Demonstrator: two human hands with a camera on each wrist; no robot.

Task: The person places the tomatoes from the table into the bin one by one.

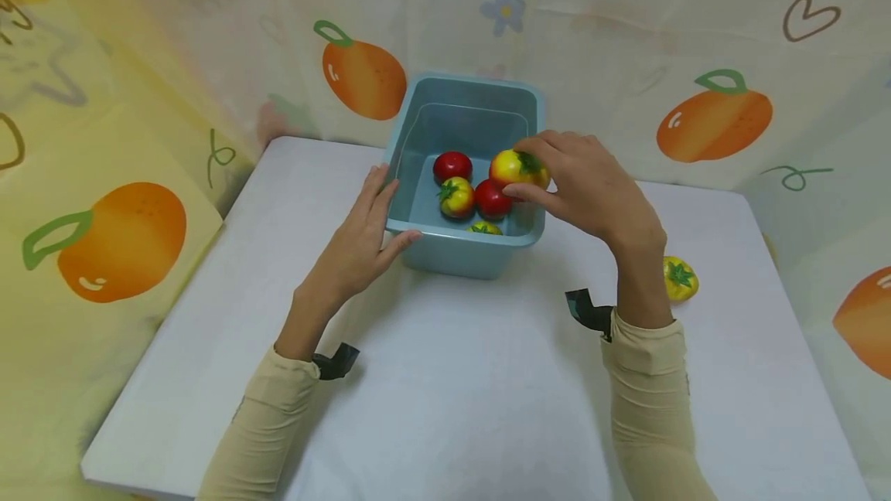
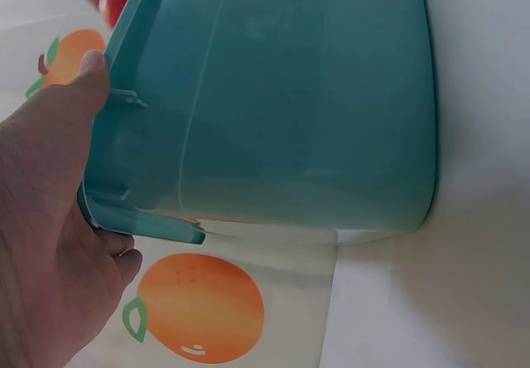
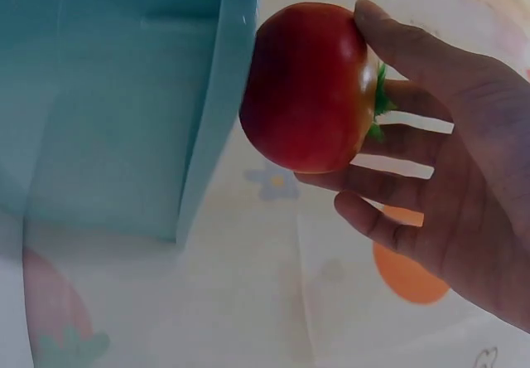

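My right hand [image 1: 592,180] pinches a red and yellow toy tomato [image 1: 513,167] with a green leafy top. In the right wrist view the tomato [image 3: 310,90] sits between thumb and fingertips, right at the rim of a blue-green plastic bin [image 3: 124,128]. My left hand [image 1: 351,242] grips the near left corner of this bin [image 1: 459,253]; its thumb lies at the front rim and the fingers go along the left side. Inside the bin lie a dark red fruit [image 1: 452,167], a yellow-red tomato [image 1: 456,198], another red fruit [image 1: 493,199] and a yellow one [image 1: 485,228], partly hidden by the front wall.
Another yellow tomato [image 1: 680,278] lies on the white table [image 1: 480,377], beside my right wrist and partly behind it. A fruit-printed cloth [image 1: 599,45] hangs close behind the bin and around the table's sides. Dark straps [image 1: 590,311] stick out from the sleeve cuffs.
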